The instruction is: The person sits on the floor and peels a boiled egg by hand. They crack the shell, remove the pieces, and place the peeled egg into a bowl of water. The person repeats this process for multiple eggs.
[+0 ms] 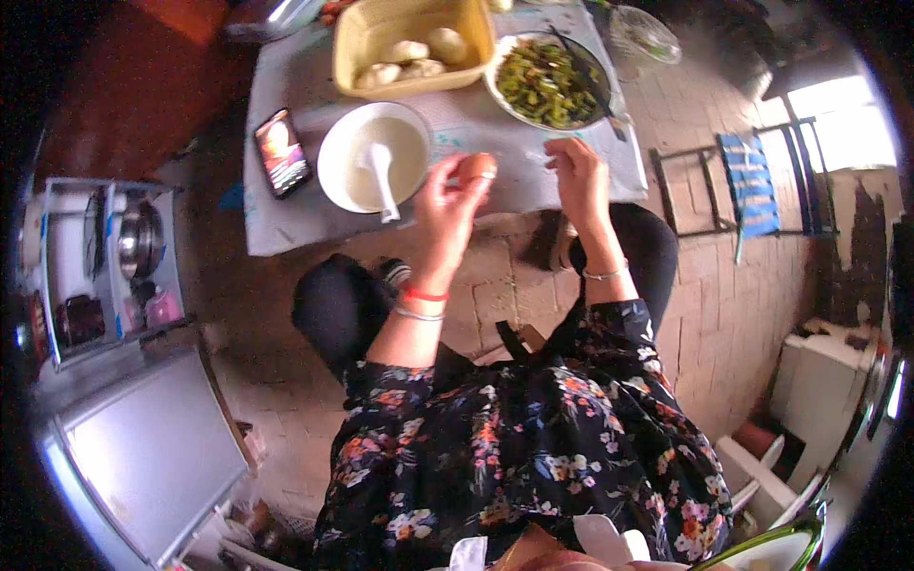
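Observation:
My left hand (451, 194) holds a brown egg (477, 168) above the table's near edge. Its upper right end looks pale. To the right, my right hand (580, 175) hangs just below the vegetable bowl, fingers bent and slightly apart, with nothing clear between them. Left of the egg stands a white bowl (341, 160) of pale, milky liquid. A white spoon (383, 182) leans in it, its handle over the near rim. Beyond my right hand is a bowl of chopped green vegetables (543, 82), with dark chopsticks (607, 110) across its right side.
A yellow basket (414, 87) with several pale buns (407, 51) stands at the table's back. A lit phone (283, 152) lies at the left on the covered table (285, 232). A blue-slatted chair (746, 185) is to the right; shelves (114, 264) stand left.

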Available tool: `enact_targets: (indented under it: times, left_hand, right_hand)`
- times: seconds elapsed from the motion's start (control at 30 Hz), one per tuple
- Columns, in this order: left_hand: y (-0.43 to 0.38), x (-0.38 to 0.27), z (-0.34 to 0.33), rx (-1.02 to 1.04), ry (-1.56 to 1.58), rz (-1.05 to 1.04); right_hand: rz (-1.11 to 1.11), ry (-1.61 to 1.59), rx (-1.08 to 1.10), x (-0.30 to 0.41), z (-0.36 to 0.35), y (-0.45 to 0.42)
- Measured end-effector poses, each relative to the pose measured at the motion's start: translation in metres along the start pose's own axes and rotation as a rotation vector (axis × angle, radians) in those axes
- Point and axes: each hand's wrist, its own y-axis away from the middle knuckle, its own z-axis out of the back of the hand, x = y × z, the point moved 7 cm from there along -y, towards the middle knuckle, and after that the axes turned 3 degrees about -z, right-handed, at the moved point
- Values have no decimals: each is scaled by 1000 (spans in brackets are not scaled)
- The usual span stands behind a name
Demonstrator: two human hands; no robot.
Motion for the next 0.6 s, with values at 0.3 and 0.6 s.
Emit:
enact_targets:
  times: [0.3,0.6]
  left_hand:
    - [0,7,9,0,28,41]
    - [1,7,-15,82,276,161]
  right_hand:
    - [47,149,-6,4,23,15]
    - [116,-85,14,31,-4,23]
